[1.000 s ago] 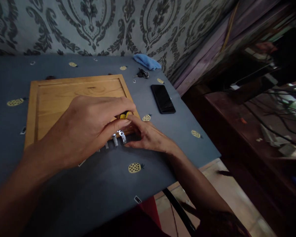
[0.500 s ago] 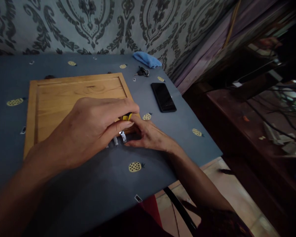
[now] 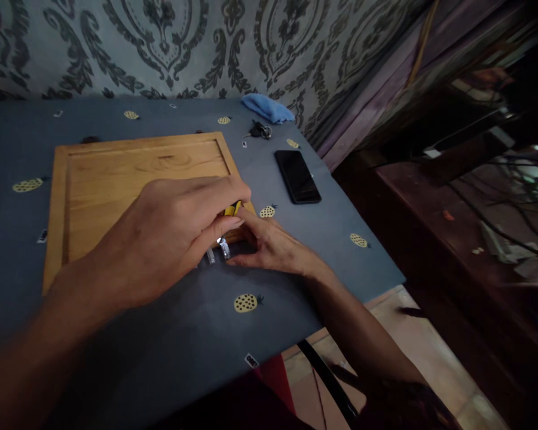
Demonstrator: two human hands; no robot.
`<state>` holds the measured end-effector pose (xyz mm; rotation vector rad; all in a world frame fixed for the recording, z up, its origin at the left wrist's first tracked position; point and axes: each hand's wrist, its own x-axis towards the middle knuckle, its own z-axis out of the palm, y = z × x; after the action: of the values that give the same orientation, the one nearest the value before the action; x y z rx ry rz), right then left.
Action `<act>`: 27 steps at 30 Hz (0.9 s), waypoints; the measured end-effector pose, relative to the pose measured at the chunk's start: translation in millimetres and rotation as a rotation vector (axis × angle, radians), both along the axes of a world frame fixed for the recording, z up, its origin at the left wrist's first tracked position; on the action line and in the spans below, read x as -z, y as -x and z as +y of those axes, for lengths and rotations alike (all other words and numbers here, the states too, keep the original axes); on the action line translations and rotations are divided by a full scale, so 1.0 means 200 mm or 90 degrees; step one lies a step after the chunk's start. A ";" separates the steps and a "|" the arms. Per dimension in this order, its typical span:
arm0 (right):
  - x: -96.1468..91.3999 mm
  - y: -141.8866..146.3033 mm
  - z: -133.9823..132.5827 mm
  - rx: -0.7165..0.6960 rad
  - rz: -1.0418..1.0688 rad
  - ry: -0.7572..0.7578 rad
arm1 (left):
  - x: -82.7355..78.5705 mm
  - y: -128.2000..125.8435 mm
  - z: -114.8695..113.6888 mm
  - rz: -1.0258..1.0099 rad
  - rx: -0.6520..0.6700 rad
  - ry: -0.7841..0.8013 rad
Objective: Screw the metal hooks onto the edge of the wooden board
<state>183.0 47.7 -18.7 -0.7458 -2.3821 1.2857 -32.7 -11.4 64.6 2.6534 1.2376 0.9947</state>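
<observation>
A framed wooden panel (image 3: pixel 116 197), like a cabinet door, lies flat on the table. My left hand (image 3: pixel 179 230) reaches over its near right part, closed around a black-and-yellow handle that looks like a screwdriver (image 3: pixel 232 208); the shaft and tip are hidden. Just below, a shiny metal hinge (image 3: pixel 224 247) sticks out past the panel's near edge. My right hand (image 3: pixel 273 245) curls round that corner, thumb beside the hinge and index finger close to the screwdriver. Its other fingertips are hidden, and it seems to steady the hinge.
Right of the panel lies a black phone (image 3: pixel 297 177), with keys (image 3: pixel 259 129) and a folded blue cloth (image 3: pixel 268 108) farther back. The grey tablecloth (image 3: pixel 179 352) has pineapple prints. Beyond the table's right edge stands a dark red surface (image 3: pixel 434 209) with cables and clutter.
My left hand has turned slightly around the screwdriver, and the yellow handle shows at a somewhat different angle. My right hand and the panel stay put.
</observation>
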 end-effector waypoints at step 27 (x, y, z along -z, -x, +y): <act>0.01 -0.01 0.01 -0.008 0.010 0.027 | -0.07 0.04 -0.04 0.009 -0.074 -0.014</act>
<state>184.4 48.7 -21.4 -0.7312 -2.3578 1.3452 -40.9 -18.5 79.2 2.6365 1.4059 1.0114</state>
